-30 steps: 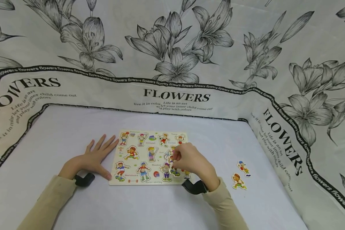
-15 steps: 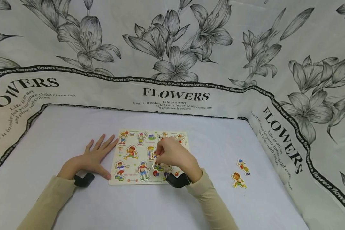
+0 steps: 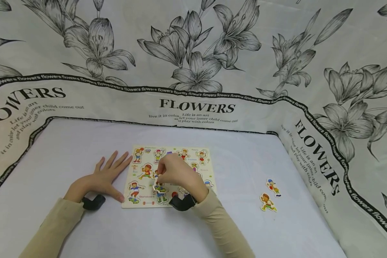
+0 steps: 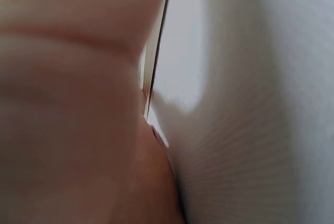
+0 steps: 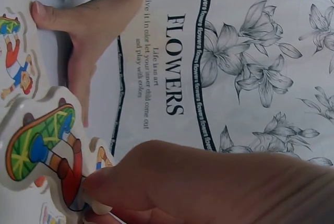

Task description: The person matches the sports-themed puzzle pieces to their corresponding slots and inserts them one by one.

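My right hand (image 3: 177, 173) pinches a skateboarder puzzle piece (image 5: 49, 148) between thumb and fingers, above the peg-style puzzle board (image 3: 148, 188). The piece shows a green skateboard, blue shoes and red trousers; its upper part is hidden by my fingers. On the board, a matching skateboarder picture (image 3: 134, 191) lies at the lower left, apart from the piece. My left hand (image 3: 104, 177) is spread on the table, its fingertips and thumb at the board's left edge. The left wrist view mostly holds the blurred palm (image 4: 73, 104) beside the board's edge (image 4: 152, 51).
Two loose puzzle pieces lie to the right: a figure in a blue cap (image 3: 272, 187) and a running figure (image 3: 268, 202). A white cloth (image 3: 238, 229) covers the table. Behind it rises a flower-printed curtain (image 3: 122, 107).
My right hand has moved left across the board with the skateboarder piece, from the right side to left of the middle. The left hand stays where it was.
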`<state>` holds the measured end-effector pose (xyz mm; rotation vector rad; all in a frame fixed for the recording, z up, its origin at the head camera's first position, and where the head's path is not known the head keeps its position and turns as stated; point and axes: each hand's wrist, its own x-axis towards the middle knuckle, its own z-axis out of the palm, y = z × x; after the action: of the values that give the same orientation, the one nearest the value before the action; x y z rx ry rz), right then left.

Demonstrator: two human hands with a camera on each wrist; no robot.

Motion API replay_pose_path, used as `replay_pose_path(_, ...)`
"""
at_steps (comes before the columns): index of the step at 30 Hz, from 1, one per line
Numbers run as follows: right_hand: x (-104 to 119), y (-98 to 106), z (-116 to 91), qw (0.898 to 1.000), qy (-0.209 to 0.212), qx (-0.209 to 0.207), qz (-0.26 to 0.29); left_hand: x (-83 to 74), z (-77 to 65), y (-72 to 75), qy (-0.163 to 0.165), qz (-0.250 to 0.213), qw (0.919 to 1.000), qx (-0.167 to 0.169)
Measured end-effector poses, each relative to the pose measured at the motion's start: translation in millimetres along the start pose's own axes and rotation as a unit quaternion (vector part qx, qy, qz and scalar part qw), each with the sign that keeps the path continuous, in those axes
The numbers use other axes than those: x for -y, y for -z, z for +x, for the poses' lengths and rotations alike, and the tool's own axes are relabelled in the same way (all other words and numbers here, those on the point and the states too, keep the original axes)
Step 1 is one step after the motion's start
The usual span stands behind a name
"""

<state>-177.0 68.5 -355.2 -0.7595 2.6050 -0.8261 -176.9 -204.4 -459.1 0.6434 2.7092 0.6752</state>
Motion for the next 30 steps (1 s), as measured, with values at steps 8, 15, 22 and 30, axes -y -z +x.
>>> replay_pose_path(8, 0.9, -22.9, 10.9, 1.000, 0.027, -0.011, -0.006, 2.2, -0.3, -0.4, -0.012, -0.001, 0.9999, -0.002)
replay_pose_path(15, -0.5, -41.3, 21.5, 0.998, 0.060, -0.008, -0.018, 2.8, -0.7, -0.4, -0.011, -0.001, 0.9999, 0.001)
replay_pose_path(22, -2.2, -61.3, 29.9, 0.997, 0.072, -0.006, -0.016, 5.3, -0.4, -0.8, -0.017, 0.006, 0.9998, -0.002)
replay_pose_path(30, -3.9, -77.2, 34.0, 0.995, 0.093, -0.006, -0.025, 3.7, -0.9, -0.1, -0.017, 0.005, 0.9999, 0.000)
